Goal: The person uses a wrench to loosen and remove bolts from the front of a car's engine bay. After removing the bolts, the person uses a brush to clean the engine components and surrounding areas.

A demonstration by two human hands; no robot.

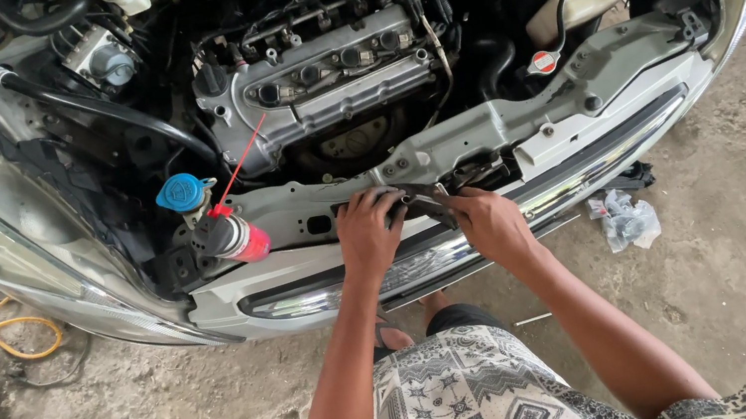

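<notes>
So, both hands on the dark latch bracket (pixel 423 203) at the middle of the front crossmember (pixel 500 123).

My left hand (pixel 370 230) is curled over its left end, my right hand (pixel 488 220) pinches the right end, both gripping it. Bracket looks seated against the panel, not clearly fastened yet I'd say. Spray can (pixel 236 234) sits left, beside the blue cap (pixel 183 191).
</notes>
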